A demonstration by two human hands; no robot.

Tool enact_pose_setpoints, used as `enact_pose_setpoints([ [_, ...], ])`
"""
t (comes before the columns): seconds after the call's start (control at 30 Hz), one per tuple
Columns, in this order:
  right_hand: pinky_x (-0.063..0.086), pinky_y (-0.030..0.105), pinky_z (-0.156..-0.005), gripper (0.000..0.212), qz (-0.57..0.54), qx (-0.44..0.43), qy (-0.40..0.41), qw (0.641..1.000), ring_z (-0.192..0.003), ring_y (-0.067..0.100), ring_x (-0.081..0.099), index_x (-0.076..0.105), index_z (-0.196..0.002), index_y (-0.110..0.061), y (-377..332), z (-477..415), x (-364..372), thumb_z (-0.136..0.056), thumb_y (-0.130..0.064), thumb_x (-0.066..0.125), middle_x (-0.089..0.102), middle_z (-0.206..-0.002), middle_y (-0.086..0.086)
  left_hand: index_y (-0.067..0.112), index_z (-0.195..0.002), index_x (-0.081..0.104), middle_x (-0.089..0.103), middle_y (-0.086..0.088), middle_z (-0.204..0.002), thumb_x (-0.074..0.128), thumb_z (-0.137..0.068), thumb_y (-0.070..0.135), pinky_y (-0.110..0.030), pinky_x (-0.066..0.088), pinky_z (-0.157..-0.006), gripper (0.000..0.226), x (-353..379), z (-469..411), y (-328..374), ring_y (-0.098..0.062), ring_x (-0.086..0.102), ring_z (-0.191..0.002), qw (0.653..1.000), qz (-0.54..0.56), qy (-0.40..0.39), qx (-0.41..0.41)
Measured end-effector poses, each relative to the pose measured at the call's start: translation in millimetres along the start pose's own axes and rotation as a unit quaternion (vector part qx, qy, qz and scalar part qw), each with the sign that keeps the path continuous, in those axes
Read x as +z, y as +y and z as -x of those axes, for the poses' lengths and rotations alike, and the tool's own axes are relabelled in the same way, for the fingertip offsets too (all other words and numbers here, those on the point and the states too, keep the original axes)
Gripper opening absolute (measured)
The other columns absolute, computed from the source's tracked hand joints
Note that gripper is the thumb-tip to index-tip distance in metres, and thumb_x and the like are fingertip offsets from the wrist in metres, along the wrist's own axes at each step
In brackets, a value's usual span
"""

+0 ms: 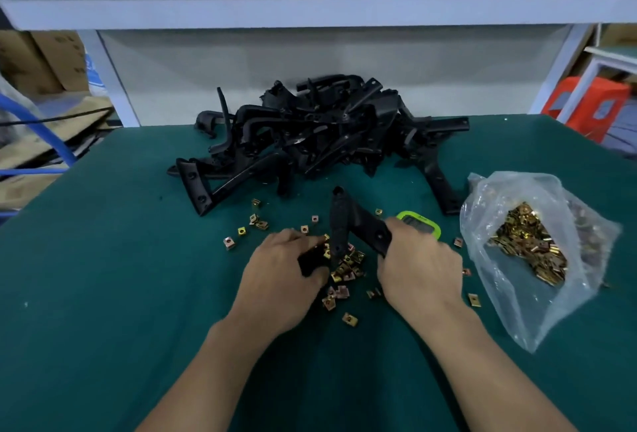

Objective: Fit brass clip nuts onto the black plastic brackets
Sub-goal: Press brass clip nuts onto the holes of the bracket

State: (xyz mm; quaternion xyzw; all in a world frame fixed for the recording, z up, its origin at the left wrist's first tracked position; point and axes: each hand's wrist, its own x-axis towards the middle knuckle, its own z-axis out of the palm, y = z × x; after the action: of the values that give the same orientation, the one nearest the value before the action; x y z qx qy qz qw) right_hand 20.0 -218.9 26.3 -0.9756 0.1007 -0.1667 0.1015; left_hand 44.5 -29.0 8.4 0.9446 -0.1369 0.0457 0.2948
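I hold one black plastic bracket (344,221) upright over the green table. My right hand (418,266) grips its right arm. My left hand (282,269) grips its lower left end, with the fingertips close to a brass clip nut (326,251) at the bracket's edge. Loose brass clip nuts (346,268) lie scattered beneath and around the bracket. A big pile of black brackets (320,128) sits at the far side of the table.
A clear plastic bag (531,245) full of brass nuts lies open at the right. A green-framed device (420,224) lies behind my right hand. A white shelf frame (310,7) spans the back. An orange stool (586,104) and cardboard boxes (41,59) flank the table.
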Motion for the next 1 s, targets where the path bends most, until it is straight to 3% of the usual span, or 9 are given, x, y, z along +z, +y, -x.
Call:
enact_pose_setpoints([
  [0.1,0.038,0.033,-0.060,0.029,-0.022,-0.010,-0.007,1.000,-0.063,0.025,0.049,0.058,-0.109,-0.031,-1.0,2.1,1.8,-0.085,-0.016,0.065,0.043,-0.069,-0.008,0.033,-0.127,0.069,0.063,0.012,-0.121,0.069,-0.095,0.030,-0.028,0.045,-0.099,0.032,3.3,-3.2,2.9,-0.013,0.056,-0.114,1.000,-0.017,0.024,0.001],
  [0.2,0.038,0.033,-0.060,0.026,-0.045,-0.011,-0.017,0.999,-0.063,0.025,0.046,0.056,-0.106,-0.029,-0.2,0.2,4.2,-0.085,-0.017,0.064,0.055,-0.072,-0.007,0.029,-0.108,0.076,0.072,0.012,-0.106,0.072,-0.093,0.019,-0.029,0.053,-0.087,0.018,-0.8,-5.0,1.4,-0.015,0.067,-0.096,0.997,0.008,0.073,-0.011],
  [0.3,0.034,0.032,-0.057,0.030,-0.060,-0.014,-0.014,0.998,-0.061,0.023,0.045,0.056,-0.108,-0.031,0.1,0.0,6.6,-0.084,-0.017,0.066,0.062,-0.074,-0.007,0.026,-0.105,0.078,0.076,0.009,-0.101,0.068,-0.096,0.016,-0.031,0.056,-0.082,0.017,-0.4,-3.3,1.1,-0.018,0.071,-0.090,0.995,-0.017,0.095,0.011],
  [0.43,0.018,0.027,-0.047,0.028,-0.061,-0.014,-0.008,0.998,-0.054,0.018,0.039,0.048,-0.094,-0.030,-3.6,-1.8,11.7,-0.081,-0.017,0.068,0.049,-0.062,-0.010,0.024,-0.109,0.079,0.078,0.010,-0.102,0.070,-0.094,0.011,-0.024,0.054,-0.084,0.022,-5.4,-1.0,-0.4,-0.014,0.072,-0.090,0.994,0.004,0.110,0.015],
  [0.53,0.018,0.027,-0.045,0.030,-0.060,-0.019,-0.008,0.998,-0.052,0.017,0.039,0.044,-0.090,-0.031,-7.0,-1.6,15.8,-0.080,-0.015,0.068,0.048,-0.060,-0.010,0.031,-0.108,0.079,0.077,0.014,-0.091,0.074,-0.090,0.009,-0.019,0.053,-0.082,0.028,-13.3,-1.2,-7.1,-0.005,0.068,-0.078,0.997,-0.004,0.072,0.004],
  [0.67,0.020,0.027,-0.045,0.032,-0.064,-0.018,-0.015,0.998,-0.055,0.019,0.044,0.043,-0.091,-0.033,-5.0,-1.6,17.7,-0.082,-0.015,0.068,0.050,-0.062,-0.010,0.038,-0.115,0.076,0.075,0.015,-0.097,0.067,-0.094,0.007,-0.003,0.039,-0.087,0.039,-13.1,2.6,-11.6,-0.002,0.066,-0.080,0.999,-0.023,0.027,-0.034],
  [0.77,0.018,0.025,-0.045,0.033,-0.059,-0.021,-0.012,0.998,-0.052,0.015,0.039,0.046,-0.094,-0.033,-3.4,-3.0,16.5,-0.081,-0.014,0.069,0.049,-0.061,-0.010,0.030,-0.114,0.077,0.074,0.016,-0.096,0.063,-0.094,-0.003,0.003,0.039,-0.085,0.040,-9.7,1.2,-5.9,0.002,0.065,-0.084,0.993,0.082,0.067,-0.057],
  [0.9,0.016,0.026,-0.046,0.034,-0.046,-0.016,-0.004,0.999,-0.051,0.015,0.038,0.048,-0.092,-0.033,-3.9,-6.6,13.6,-0.078,-0.009,0.067,0.051,-0.060,-0.009,0.036,-0.113,0.071,0.069,0.019,-0.097,0.054,-0.098,-0.003,-0.005,0.046,-0.079,0.046,-13.3,-1.9,-4.0,0.007,0.062,-0.093,0.974,0.193,0.088,-0.084],
  [1.0,0.015,0.026,-0.046,0.035,-0.037,-0.032,0.001,0.999,-0.051,0.016,0.038,0.052,-0.092,-0.031,-2.5,-7.9,12.2,-0.074,-0.003,0.064,0.048,-0.057,-0.009,0.033,-0.115,0.070,0.070,0.012,-0.090,0.053,-0.098,-0.006,-0.020,0.058,-0.074,0.045,-15.6,1.5,-2.7,-0.004,0.068,-0.081,0.940,0.316,0.075,-0.105],
])
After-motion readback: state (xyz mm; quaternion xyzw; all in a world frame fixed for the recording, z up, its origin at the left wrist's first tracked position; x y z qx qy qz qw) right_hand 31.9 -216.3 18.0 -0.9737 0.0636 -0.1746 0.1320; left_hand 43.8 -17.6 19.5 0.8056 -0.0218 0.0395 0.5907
